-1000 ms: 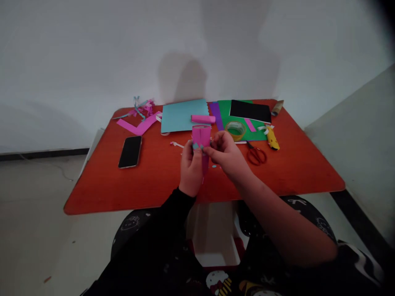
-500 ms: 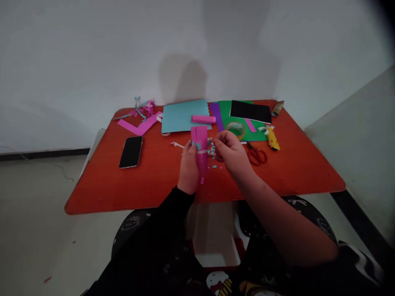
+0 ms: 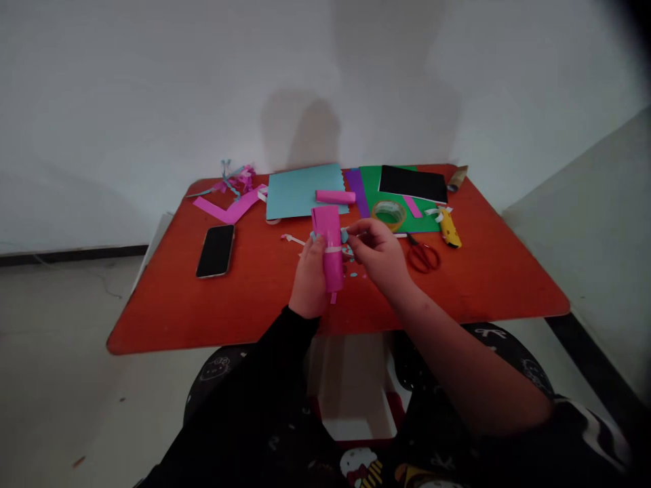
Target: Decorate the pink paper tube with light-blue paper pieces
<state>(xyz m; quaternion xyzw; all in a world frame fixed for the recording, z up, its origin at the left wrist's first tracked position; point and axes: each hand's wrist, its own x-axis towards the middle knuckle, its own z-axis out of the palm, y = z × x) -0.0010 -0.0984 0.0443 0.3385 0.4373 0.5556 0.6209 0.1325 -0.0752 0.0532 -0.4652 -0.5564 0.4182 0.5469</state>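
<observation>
My left hand (image 3: pixel 309 279) is wrapped round a pink paper-covered tube (image 3: pixel 333 271), held tilted above the table with a pale band across its middle. Light-blue paper shows at the tube's left edge, beside my left fingertips. Close to the tube's right side, my right hand (image 3: pixel 376 251) pinches a small light-blue paper piece (image 3: pixel 344 235). Small blue and pink paper scraps (image 3: pixel 353 274) lie on the table beneath the hands, partly hidden by them. Red-handled scissors (image 3: pixel 423 257) rest just right of my right hand.
On the red table (image 3: pixel 163 312) lie a phone (image 3: pixel 215 251), pink paper strips (image 3: pixel 234 209), a light-blue sheet (image 3: pixel 295 193) with a pink roll (image 3: pixel 336 196), a tape roll (image 3: pixel 388 215) on green paper, a black sheet (image 3: pixel 413 183), a yellow spotted tube (image 3: pixel 449 227) and a cardboard tube (image 3: pixel 458 177).
My left hand has turned the pink tube, so the blue spots have moved round to its edge. My right hand drew away from the tube, then came back close to its right side.
</observation>
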